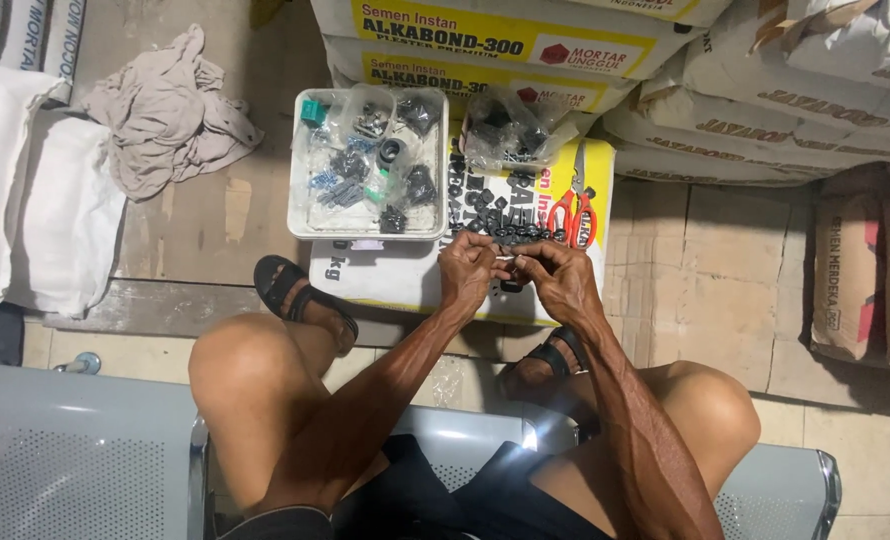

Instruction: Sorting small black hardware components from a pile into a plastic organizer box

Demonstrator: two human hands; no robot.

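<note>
We pinch a small black part [506, 258] between left hand [468, 268] and right hand [555, 278]; advise steady, aligned fingertips.

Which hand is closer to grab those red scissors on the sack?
Probably the right hand. The red scissors lie on the flat sack just above it, while the left hand sits farther over, nearer the white tray. Both hands are pinching a small part.
</note>
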